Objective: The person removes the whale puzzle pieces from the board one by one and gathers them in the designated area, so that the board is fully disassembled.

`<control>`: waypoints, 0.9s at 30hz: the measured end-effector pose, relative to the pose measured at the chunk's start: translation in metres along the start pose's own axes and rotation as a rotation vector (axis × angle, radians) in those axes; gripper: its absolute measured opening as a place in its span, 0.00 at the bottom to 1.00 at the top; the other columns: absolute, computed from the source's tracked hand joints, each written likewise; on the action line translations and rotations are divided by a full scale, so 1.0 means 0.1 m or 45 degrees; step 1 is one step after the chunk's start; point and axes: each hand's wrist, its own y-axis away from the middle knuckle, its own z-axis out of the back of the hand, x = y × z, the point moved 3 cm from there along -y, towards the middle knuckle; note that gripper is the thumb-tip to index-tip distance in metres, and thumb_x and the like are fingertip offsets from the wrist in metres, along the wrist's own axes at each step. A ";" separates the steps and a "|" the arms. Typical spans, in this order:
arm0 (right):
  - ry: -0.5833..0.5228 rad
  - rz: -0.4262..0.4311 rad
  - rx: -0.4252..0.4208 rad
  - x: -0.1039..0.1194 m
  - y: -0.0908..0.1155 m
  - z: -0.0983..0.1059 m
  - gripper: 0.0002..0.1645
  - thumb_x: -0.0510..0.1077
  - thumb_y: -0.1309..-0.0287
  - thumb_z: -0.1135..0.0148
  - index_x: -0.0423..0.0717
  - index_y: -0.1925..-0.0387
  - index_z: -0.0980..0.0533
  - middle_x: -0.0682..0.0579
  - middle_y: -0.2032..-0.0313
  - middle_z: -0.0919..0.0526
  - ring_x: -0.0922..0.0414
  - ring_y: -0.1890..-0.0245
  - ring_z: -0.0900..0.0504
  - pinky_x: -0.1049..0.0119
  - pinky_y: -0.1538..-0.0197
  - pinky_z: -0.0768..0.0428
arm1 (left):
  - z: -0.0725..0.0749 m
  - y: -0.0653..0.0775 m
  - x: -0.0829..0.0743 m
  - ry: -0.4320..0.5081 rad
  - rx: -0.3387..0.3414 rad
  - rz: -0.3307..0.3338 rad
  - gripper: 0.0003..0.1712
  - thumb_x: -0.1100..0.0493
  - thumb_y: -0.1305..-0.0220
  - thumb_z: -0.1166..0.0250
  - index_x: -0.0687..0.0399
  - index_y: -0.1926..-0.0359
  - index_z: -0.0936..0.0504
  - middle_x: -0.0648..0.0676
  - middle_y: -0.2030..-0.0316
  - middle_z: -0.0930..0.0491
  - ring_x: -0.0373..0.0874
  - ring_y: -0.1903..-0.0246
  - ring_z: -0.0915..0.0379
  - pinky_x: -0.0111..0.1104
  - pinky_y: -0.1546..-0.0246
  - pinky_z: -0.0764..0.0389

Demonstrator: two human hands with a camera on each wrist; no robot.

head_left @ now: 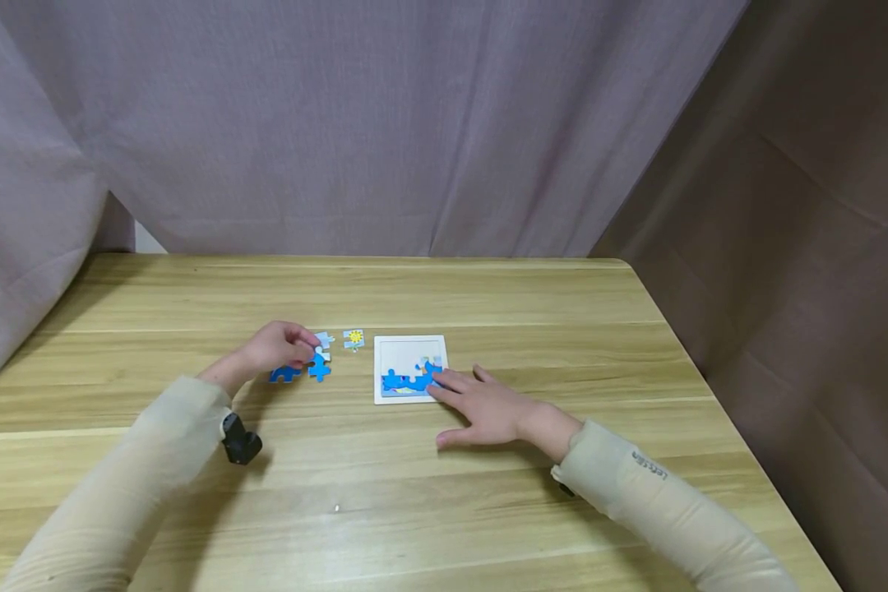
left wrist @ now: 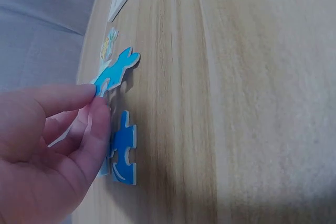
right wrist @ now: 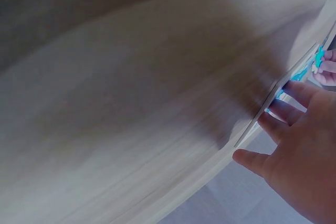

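My left hand [head_left: 275, 347] pinches a blue jigsaw piece [left wrist: 116, 72] between thumb and fingertips, raised a little above the table in the left wrist view. Under that hand lies another blue jigsaw piece [left wrist: 125, 142]. Just beyond are a pale blue piece [head_left: 326, 338] and a piece with a yellow sun [head_left: 353, 336]. The white puzzle tray [head_left: 409, 339] has joined blue pieces [head_left: 400, 383] along its lower part and right side. With fingers spread, my right hand [head_left: 492, 409] rests its fingertips at the tray's right edge, covering part of it.
The wooden table [head_left: 385, 510] extends round the tray. A grey curtain [head_left: 326, 131] hangs behind its far edge, and a darker curtain [head_left: 807, 205] is on the right. A tiny pale speck [head_left: 336, 508] lies near the front.
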 end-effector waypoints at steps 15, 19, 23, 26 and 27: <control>0.018 0.045 -0.090 -0.02 0.04 -0.02 0.51 0.74 0.46 0.51 0.52 0.29 0.46 0.49 0.34 0.40 0.51 0.31 0.45 0.49 0.28 0.49 | -0.13 -0.10 -0.24 -0.030 -0.029 -0.025 0.17 0.61 0.36 0.43 0.68 0.50 0.25 0.55 0.67 0.23 0.41 0.69 0.28 0.29 0.64 0.22; 0.011 0.052 -0.095 -0.02 0.04 -0.01 0.50 0.74 0.46 0.50 0.51 0.30 0.45 0.49 0.34 0.39 0.51 0.31 0.44 0.48 0.28 0.49 | -0.28 -0.20 -0.39 0.056 -0.013 -0.031 0.18 0.61 0.36 0.44 0.68 0.49 0.26 0.56 0.64 0.23 0.42 0.68 0.26 0.32 0.60 0.21; 0.003 0.056 -0.092 -0.02 0.03 0.00 0.50 0.73 0.46 0.50 0.51 0.30 0.44 0.49 0.34 0.39 0.51 0.31 0.44 0.47 0.29 0.49 | -0.47 -0.27 -0.55 0.106 0.006 -0.049 0.17 0.62 0.35 0.45 0.69 0.49 0.26 0.60 0.61 0.22 0.46 0.62 0.24 0.35 0.55 0.20; 0.004 0.059 -0.087 -0.02 0.03 0.01 0.49 0.73 0.45 0.50 0.51 0.30 0.44 0.49 0.34 0.39 0.51 0.31 0.44 0.46 0.29 0.49 | -0.61 -0.30 -0.65 0.102 0.031 -0.056 0.17 0.63 0.34 0.46 0.69 0.49 0.25 0.62 0.59 0.22 0.47 0.61 0.25 0.35 0.55 0.20; 0.002 0.061 -0.087 -0.02 0.03 0.01 0.49 0.73 0.45 0.50 0.51 0.30 0.44 0.49 0.34 0.39 0.51 0.31 0.44 0.46 0.29 0.48 | -0.65 -0.32 -0.68 0.094 0.041 -0.051 0.16 0.63 0.34 0.47 0.68 0.49 0.25 0.62 0.59 0.22 0.46 0.61 0.25 0.34 0.56 0.20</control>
